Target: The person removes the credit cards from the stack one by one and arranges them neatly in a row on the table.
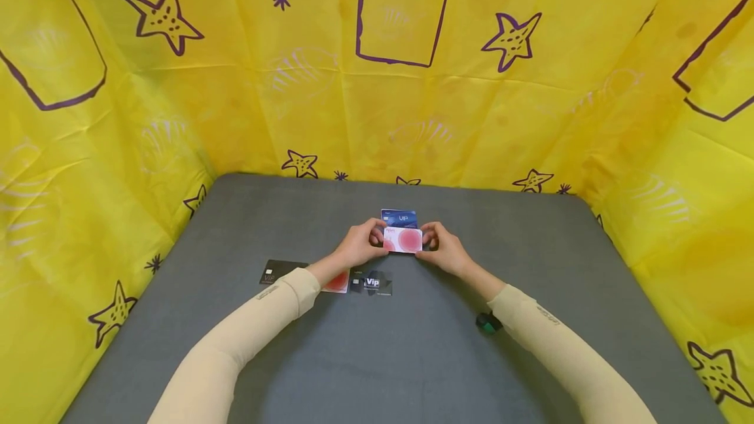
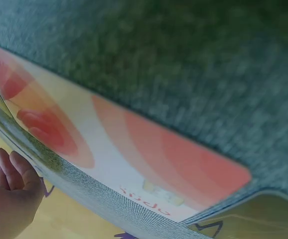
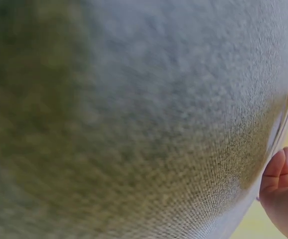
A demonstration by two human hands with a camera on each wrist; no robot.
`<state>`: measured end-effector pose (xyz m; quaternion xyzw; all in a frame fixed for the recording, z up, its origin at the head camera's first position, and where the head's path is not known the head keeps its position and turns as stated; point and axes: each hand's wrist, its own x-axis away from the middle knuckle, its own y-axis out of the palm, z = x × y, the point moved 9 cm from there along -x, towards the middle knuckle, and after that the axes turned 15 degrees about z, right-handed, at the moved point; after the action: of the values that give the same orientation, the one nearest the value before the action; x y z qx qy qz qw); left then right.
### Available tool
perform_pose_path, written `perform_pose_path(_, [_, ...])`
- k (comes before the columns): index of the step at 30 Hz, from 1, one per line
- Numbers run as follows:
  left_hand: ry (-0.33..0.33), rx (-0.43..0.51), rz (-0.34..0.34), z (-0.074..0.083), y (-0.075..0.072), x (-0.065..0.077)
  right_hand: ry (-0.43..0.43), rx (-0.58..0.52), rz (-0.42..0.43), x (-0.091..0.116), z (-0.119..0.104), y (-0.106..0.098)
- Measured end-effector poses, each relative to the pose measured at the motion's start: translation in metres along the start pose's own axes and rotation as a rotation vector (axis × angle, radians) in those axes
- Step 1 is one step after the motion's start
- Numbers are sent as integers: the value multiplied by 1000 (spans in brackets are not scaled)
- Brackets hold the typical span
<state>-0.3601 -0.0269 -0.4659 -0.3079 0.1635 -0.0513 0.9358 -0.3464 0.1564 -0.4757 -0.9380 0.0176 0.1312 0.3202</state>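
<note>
Between both hands, a white bank card (image 1: 403, 240) with red circles is held by its short ends. My left hand (image 1: 357, 243) pinches its left end with thumb and fingers, and my right hand (image 1: 445, 250) pinches the right end. Just behind it shows a blue card (image 1: 399, 217) marked VIP, its lower part covered by the white one; I cannot tell whether it lies on the table. In the left wrist view, the left hand (image 2: 14, 184) appears at the edge; in the right wrist view, the right hand (image 3: 283, 184) is partly cut off.
Under my left forearm lie a black VIP card (image 1: 281, 269) and another red-circled card (image 1: 337, 282), both partly hidden. A dark grey Vip card (image 1: 377, 283) lies beside them. A small black and green item (image 1: 487, 322) sits by the right sleeve. Yellow cloth (image 1: 330, 103) surrounds the grey table (image 1: 377, 358).
</note>
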Motion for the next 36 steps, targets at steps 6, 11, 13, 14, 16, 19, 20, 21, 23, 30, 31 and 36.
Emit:
perform_pose_path(6, [-11,-7,-23,2,1,7,2,-9,-12,8,0,-2])
perform_pose_path(11, [5,0,-35,4,2,13,-18,-15,-14,14,-1,-4])
perform_pose_path(13, [6,4,-43,5,3,16,-20,-19,-17,18,-1,-6])
perform_pose_path(14, [7,1,-48,5,3,18,-24,-22,-20,19,-2,-6])
perform_pose_path(16, [12,-2,-58,6,4,21,-21,-24,-28,23,-2,-7])
perform_pose_path(19, [19,-12,-70,7,5,26,-23,-33,-45,29,-4,-8])
perform_pose_path(20, [24,-15,-70,7,5,27,-25,-35,-51,31,-5,-8])
perform_pose_path(21, [33,-17,-70,8,5,29,-23,-37,-57,32,-6,-9])
perform_pose_path(23, [41,-29,-70,9,5,31,-22,-36,-63,35,-6,-9])
perform_pose_path(30, [70,-70,-91,17,6,38,-3,-14,-79,43,-3,-11])
perform_pose_path(31, [72,-77,-97,18,6,39,-2,-13,-80,44,-3,-12])
perform_pose_path(36, [83,-84,-125,22,8,46,-13,0,-93,52,-2,-14])
